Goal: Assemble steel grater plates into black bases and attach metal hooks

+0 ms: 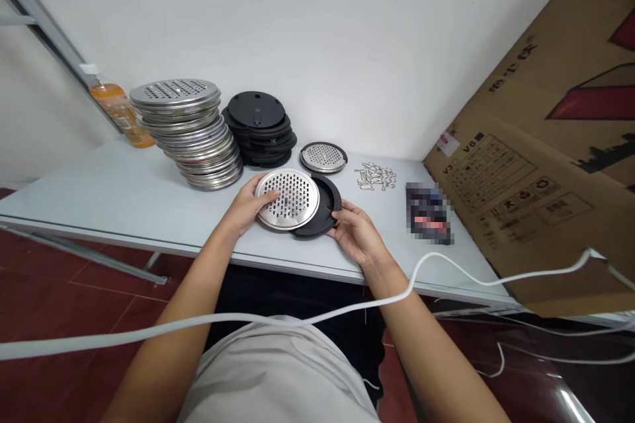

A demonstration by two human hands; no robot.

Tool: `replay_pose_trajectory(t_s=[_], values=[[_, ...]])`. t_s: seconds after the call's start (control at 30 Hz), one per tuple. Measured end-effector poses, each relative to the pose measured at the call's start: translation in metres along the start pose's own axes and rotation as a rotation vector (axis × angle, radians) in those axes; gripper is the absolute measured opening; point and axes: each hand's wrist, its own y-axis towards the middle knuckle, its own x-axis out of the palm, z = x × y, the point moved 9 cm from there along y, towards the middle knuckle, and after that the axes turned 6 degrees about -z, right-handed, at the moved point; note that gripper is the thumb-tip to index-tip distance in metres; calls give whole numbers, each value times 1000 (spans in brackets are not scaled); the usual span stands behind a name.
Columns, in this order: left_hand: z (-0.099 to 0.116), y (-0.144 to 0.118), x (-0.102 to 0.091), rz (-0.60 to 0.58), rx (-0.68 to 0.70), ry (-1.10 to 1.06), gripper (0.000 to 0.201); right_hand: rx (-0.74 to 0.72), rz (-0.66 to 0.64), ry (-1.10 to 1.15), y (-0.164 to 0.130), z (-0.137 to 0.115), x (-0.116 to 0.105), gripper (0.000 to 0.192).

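I am gripping the perforated metal disc [288, 198] in my left hand [247, 206], my right hand [358, 232] clamping the black ring [322, 215] (near the table's [99, 192] front edge). Misaligned, the disc is likely jamming or slipping off.

Frame centre: left hand [247, 205] grips a perforated steel disc [288, 198], which overlaps a black plastic ring [322, 211] held at its right edge by the right hand [358, 234], both over the pale table [99, 192]. Behind, upper left to centre: orange drink bottle [119, 112], stack of steel discs [191, 132], stack of black rings [260, 129], one assembled disc-in-ring [323, 157]. Right of centre: pile of small metal clips [376, 176], w/ a cardboard box [546, 165] filling the right side.
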Motion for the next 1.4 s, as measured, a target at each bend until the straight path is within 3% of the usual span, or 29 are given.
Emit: replay_pose_trajectory(t_s=[0.1, 0.37, 0.7, 1.03, 1.4], values=[[-1, -1, -3, 33, 5, 24, 64, -9, -16, 57, 2, 2, 0, 22], [9, -6, -1, 165, 88, 349, 60, -13, -47, 79, 3, 6, 3, 23], [2, -2, 9, 139, 103, 456, 57, -45, -42, 90, 3, 8, 10, 26], [10, -4, 9, 88, 135, 357, 60, -60, -3, 122, 3, 5, 7, 23], [2, -3, 17, 56, 192, 428, 57, -49, -25, 61, -1, 3, 16, 37]])
